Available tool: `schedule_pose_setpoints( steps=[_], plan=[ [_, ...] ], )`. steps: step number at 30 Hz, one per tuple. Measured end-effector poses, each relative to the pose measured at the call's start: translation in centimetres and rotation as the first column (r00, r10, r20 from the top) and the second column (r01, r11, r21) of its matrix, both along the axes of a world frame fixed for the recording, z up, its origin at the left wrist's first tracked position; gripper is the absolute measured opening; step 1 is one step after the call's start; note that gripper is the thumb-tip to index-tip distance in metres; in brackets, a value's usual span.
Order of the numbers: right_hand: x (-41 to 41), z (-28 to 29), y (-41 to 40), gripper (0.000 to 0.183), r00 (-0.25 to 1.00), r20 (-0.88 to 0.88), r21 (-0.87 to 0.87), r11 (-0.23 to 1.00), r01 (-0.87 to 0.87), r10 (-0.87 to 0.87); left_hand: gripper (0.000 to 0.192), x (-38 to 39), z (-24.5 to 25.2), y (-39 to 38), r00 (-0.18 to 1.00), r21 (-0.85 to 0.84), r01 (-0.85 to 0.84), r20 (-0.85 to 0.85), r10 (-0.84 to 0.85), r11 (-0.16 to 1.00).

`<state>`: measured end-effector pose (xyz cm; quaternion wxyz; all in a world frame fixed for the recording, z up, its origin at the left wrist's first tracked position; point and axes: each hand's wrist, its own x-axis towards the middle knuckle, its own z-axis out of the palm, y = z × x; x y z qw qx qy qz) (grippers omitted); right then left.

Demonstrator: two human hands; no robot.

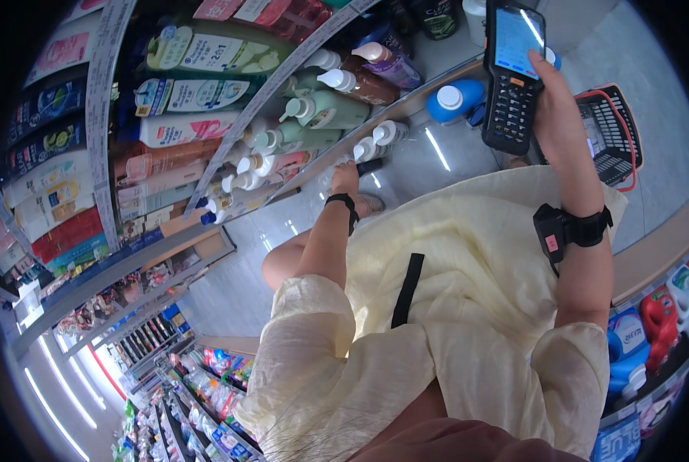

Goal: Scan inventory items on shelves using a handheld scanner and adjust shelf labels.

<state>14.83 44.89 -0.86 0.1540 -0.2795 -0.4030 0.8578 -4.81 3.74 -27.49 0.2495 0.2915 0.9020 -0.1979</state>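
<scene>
In my right hand (559, 118) is a black handheld data terminal (515, 75) with a lit screen and a keypad. The thumb rests at the edge of its screen. My left hand (345, 174) reaches low toward the front of the shelf, near two white bottles (373, 141). Its fingers look curled, with something clear beside them and a small dark object (370, 168) close by; whether it grips either is too small to tell. Pump bottles (327, 110) in green, brown and white line the lowest shelf. A blue bottle with a white cap (453, 101) stands beyond the white bottles.
Shampoo bottles (205, 95) fill the upper shelves at left, behind price strips (99, 127). A black basket with a red handle (613, 130) sits on the grey tiled floor (656, 75) at right. Detergent bottles (659, 323) stand on a shelf at lower right.
</scene>
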Motion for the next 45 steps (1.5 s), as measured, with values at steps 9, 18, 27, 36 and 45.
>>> schedule_pose_setpoints(
  steps=[9,18,27,36,45],
  plan=[
    [1.1,-0.9,1.0,0.05,0.998,0.022,-0.02,0.998,0.058,-0.058,0.032,2.1,7.0,4.2,0.977,0.186,0.007,0.21,-0.047,0.982],
    [3.1,0.7,3.8,0.045,0.963,-0.121,-0.074,0.97,0.231,-0.239,0.026,5.4,26.5,16.5,0.96,0.597,0.022,0.212,-0.185,0.802],
    [3.9,-0.2,6.0,0.04,0.93,-0.223,-0.147,0.953,0.264,-0.292,0.024,3.5,29.1,26.4,0.908,0.681,0.399,-0.204,-0.365,0.613],
    [4.5,0.2,6.8,0.042,0.926,-0.217,-0.145,0.948,0.283,-0.31,0.021,0.4,25.5,32.7,0.769,0.433,0.627,-0.479,-0.423,0.648],
    [3.6,0.2,6.4,0.043,0.941,-0.161,-0.159,0.949,0.272,-0.297,0.02,-3.2,23.7,34.7,0.807,0.349,0.546,-0.463,-0.366,0.762]
  ],
)
